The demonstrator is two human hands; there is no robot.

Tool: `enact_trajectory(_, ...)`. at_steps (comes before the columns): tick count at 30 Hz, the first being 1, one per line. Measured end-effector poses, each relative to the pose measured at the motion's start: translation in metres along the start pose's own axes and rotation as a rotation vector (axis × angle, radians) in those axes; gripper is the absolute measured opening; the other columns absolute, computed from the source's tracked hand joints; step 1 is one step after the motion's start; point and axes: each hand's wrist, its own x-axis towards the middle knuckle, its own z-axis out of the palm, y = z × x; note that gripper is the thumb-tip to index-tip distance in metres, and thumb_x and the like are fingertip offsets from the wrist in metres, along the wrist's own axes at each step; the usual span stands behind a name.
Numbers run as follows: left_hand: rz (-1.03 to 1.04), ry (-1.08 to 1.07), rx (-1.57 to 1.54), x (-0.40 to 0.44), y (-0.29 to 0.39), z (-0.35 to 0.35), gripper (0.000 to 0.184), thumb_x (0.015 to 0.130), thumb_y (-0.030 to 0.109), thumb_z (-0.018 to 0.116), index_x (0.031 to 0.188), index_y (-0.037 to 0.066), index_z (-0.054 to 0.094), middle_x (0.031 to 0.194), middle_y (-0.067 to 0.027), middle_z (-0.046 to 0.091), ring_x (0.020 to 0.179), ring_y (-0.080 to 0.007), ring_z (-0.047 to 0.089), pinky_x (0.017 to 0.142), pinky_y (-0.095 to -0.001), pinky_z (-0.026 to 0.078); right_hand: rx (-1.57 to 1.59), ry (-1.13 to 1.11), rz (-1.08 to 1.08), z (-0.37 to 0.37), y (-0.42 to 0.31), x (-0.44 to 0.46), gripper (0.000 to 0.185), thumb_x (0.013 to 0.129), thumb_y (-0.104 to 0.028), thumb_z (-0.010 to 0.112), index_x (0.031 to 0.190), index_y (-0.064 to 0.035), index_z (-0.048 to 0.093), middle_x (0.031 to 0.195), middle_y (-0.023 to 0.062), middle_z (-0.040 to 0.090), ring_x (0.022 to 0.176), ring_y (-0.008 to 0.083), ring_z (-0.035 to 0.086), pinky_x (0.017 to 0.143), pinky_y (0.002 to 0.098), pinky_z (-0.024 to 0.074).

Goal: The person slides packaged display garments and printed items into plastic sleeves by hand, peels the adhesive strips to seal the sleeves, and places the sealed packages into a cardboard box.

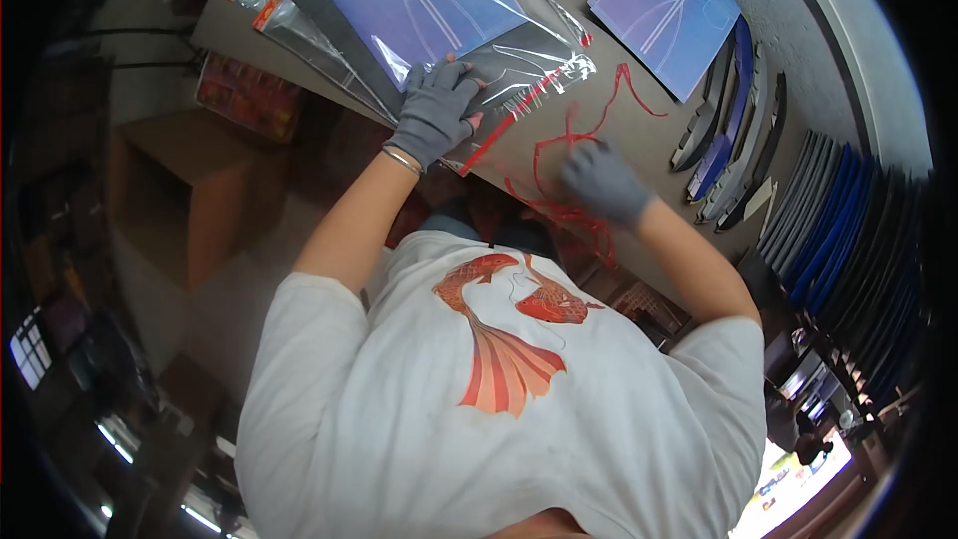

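My left hand (434,112), in a grey fingerless glove, lies with its fingers stretched over the lower edge of a clear plastic bag (514,65). Inside or beneath the glossy film is a blue-purple printed sheet (424,5) with white lines, above a dark grey layer. A red strip (489,144) runs along the bag's near edge. To the right, my right hand (605,184), gloved the same way, is smeared by motion over a tangle of thin red strips (596,130). Whether it holds one of them cannot be made out.
More blue-purple printed sheets (669,15) lie at the table's back right. Curved grey and blue pieces (728,130) sit beside them along the wall. Several grey, blue and black panels (838,210) stand in a row at right. A cardboard box (190,190) is at left, below the table.
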Motion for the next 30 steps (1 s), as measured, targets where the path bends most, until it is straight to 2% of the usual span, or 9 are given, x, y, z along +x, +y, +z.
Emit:
enact_trajectory(2, 0.020, 0.005, 0.002, -0.002, -0.003, 0.001, 0.045, 0.073, 0.036, 0.068, 0.113, 0.018, 0.058, 0.130, -0.0080, 0.047, 0.132, -0.0305, 0.032, 0.105, -0.0604, 0.018, 0.598, -0.415, -0.115, -0.001, -0.008, -0.065, 0.020, 0.080, -0.023, 0.059, 0.093, -0.0087, 0.063, 0.088, 0.0120, 0.062, 0.081, 0.0291, 0.063, 0.078, 0.0415, 0.0481)
enact_trajectory(4, 0.112, 0.007, -0.004, -0.011, -0.003, -0.009, 0.053, 0.069, 0.043, 0.071, 0.114, 0.017, 0.058, 0.131, -0.0100, 0.045, 0.134, -0.0314, 0.030, 0.105, -0.0611, 0.016, 1.529, -0.628, 0.294, -0.005, -0.015, -0.116, 0.026, 0.075, -0.027, 0.067, 0.096, -0.0106, 0.064, 0.083, 0.0128, 0.063, 0.077, 0.0324, 0.062, 0.072, 0.0393, 0.0501)
enact_trajectory(6, 0.168, 0.026, -0.020, -0.030, -0.001, -0.022, 0.056, 0.065, 0.046, 0.072, 0.111, 0.017, 0.059, 0.131, -0.0103, 0.045, 0.133, -0.0320, 0.029, 0.106, -0.0610, 0.015, 0.726, -0.377, 0.486, 0.007, -0.017, -0.150, 0.027, 0.073, -0.021, 0.070, 0.098, -0.0117, 0.065, 0.084, 0.0139, 0.063, 0.075, 0.0340, 0.060, 0.068, 0.0399, 0.0489)
enact_trajectory(9, 0.164, -0.007, 0.048, -0.066, 0.002, -0.024, 0.057, 0.059, 0.046, 0.076, 0.105, 0.017, 0.060, 0.128, -0.0102, 0.046, 0.131, -0.0320, 0.030, 0.106, -0.0604, 0.014, 0.542, -0.238, 0.790, -0.030, -0.003, -0.137, 0.020, 0.075, -0.016, 0.067, 0.092, -0.0064, 0.063, 0.085, 0.0170, 0.060, 0.075, 0.0348, 0.059, 0.066, 0.0424, 0.0464)
enact_trajectory(15, 0.013, 0.269, 0.006, -0.099, -0.002, -0.021, 0.023, 0.064, 0.023, 0.076, 0.074, 0.012, 0.059, 0.100, -0.0047, 0.055, 0.097, -0.0256, 0.050, 0.087, -0.0417, 0.036, 0.508, 0.274, 0.734, -0.011, 0.033, -0.066, 0.040, 0.072, -0.013, 0.069, 0.109, -0.0070, 0.053, 0.091, 0.0161, 0.060, 0.083, 0.0363, 0.059, 0.072, 0.0401, 0.0476)
enact_trajectory(22, -0.312, 0.406, -0.479, -0.121, -0.013, -0.008, 0.013, 0.076, 0.008, 0.069, 0.076, 0.004, 0.056, 0.093, -0.0100, 0.057, 0.084, -0.0233, 0.056, 0.077, -0.0320, 0.046, 0.163, 0.586, 0.489, -0.023, 0.057, 0.052, 0.054, 0.069, -0.020, 0.075, 0.116, -0.0140, 0.052, 0.127, 0.0087, 0.049, 0.114, 0.0327, 0.047, 0.094, 0.0402, 0.0388)
enact_trajectory(26, -0.448, 0.533, -0.603, -0.125, -0.024, 0.003, 0.017, 0.072, 0.002, 0.067, 0.075, 0.003, 0.050, 0.089, -0.0086, 0.056, 0.079, -0.0214, 0.056, 0.071, -0.0290, 0.046, 0.187, 0.652, 0.225, 0.010, 0.096, 0.083, 0.038, 0.069, -0.022, 0.075, 0.102, -0.0123, 0.061, 0.109, 0.0081, 0.059, 0.104, 0.0281, 0.055, 0.083, 0.0382, 0.0444)
enact_trajectory(28, -0.478, 0.560, -0.682, -0.127, -0.032, 0.011, 0.018, 0.072, 0.002, 0.066, 0.075, 0.003, 0.049, 0.089, -0.0089, 0.056, 0.079, -0.0203, 0.056, 0.070, -0.0277, 0.046, 0.743, 0.380, 0.393, 0.007, 0.103, 0.094, 0.023, 0.075, -0.023, 0.072, 0.091, -0.0094, 0.065, 0.091, 0.0087, 0.064, 0.089, 0.0248, 0.061, 0.073, 0.0350, 0.0473)
enact_trajectory(30, -0.497, 0.488, -0.530, -0.122, -0.036, 0.008, 0.019, 0.072, 0.002, 0.065, 0.079, 0.004, 0.047, 0.088, -0.0082, 0.054, 0.078, -0.0170, 0.056, 0.068, -0.0272, 0.046, 0.672, 0.422, 0.473, -0.014, 0.095, 0.111, 0.025, 0.076, -0.030, 0.072, 0.087, -0.0075, 0.067, 0.078, 0.0090, 0.065, 0.075, 0.0221, 0.063, 0.068, 0.0325, 0.0471)
